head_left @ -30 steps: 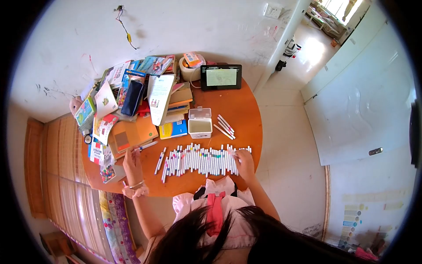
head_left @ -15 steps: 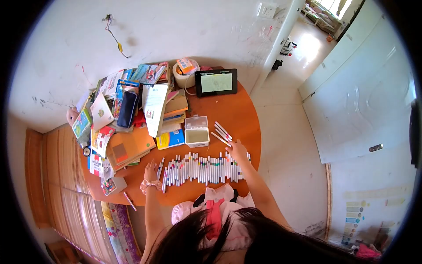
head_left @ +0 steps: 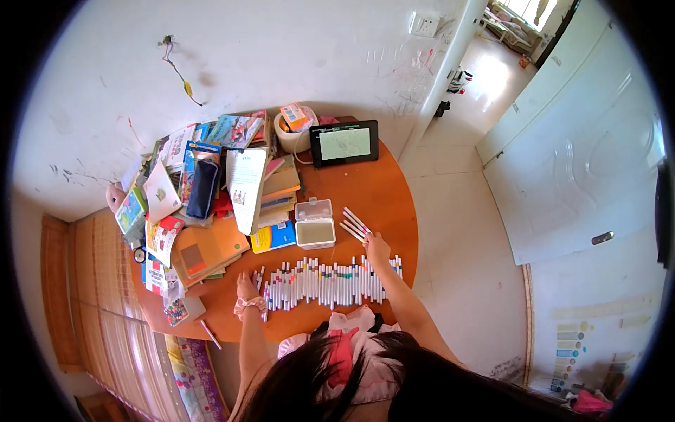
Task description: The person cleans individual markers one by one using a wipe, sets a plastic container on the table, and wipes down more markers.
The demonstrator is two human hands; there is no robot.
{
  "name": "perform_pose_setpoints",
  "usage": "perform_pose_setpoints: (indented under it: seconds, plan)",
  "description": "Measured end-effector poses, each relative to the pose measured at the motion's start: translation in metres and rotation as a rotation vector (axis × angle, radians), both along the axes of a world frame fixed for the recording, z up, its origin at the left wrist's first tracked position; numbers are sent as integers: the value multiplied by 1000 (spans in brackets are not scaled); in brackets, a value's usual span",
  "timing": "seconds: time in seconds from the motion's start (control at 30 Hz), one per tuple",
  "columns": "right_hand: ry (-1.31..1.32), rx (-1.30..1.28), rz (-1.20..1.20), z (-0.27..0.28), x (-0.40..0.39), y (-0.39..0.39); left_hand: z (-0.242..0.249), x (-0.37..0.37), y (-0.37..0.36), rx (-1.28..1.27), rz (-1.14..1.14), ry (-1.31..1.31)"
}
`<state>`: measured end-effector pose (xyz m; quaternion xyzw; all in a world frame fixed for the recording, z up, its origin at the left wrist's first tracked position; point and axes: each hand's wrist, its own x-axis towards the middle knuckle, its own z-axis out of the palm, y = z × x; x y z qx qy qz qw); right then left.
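Note:
A long row of white markers (head_left: 323, 285) with coloured bands lies side by side along the front of the table. Above the row's right part, my right hand (head_left: 377, 247) has its fingers closed at the lower ends of several loose white markers (head_left: 356, 223). My left hand (head_left: 247, 288), with a scrunchie (head_left: 249, 307) on the wrist, rests on the table at the row's left end. Its fingers look extended, beside a couple of markers (head_left: 259, 277) lying at a slant. An open clear-lidded plastic box (head_left: 315, 234) stands behind the row.
A tablet (head_left: 344, 143) with a lit screen stands at the back of the wooden table (head_left: 390, 200). Stacked books (head_left: 211, 239), a dark pencil case (head_left: 203, 188) and a white pot (head_left: 292, 138) crowd the left and back. One marker (head_left: 210, 335) lies by the front left edge.
The loose markers by my right hand have drawn closer together, and its fingers have closed at their ends. My left hand's fingers are closer together. The whole view has shifted slightly.

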<state>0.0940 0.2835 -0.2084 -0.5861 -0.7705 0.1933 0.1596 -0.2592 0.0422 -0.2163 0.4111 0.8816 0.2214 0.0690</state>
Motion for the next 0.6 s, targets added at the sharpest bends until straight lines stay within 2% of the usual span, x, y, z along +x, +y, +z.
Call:
perform_pose_setpoints:
  seconds: [0.17,0.3,0.33,0.43,0.5,0.53,0.6]
  plan:
    - [-5,-31,-18,0,2,-1,4,10,-2,8,26,130]
    - [34,1,-81,1,9,-10,2,16,-13,13,-3,110]
    - [55,-1,-98,6,14,-15,9,22,-15,111,7,149]
    - [114,14,-152,23,29,-28,38,41,-11,292,27,183]
    - [226,-11,-180,50,37,-46,75,61,-3,375,42,179]
    - [228,-7,-180,67,41,-56,101,77,3,406,-35,158]
    - [301,-97,55,96,50,-75,144,110,11,438,-114,135]
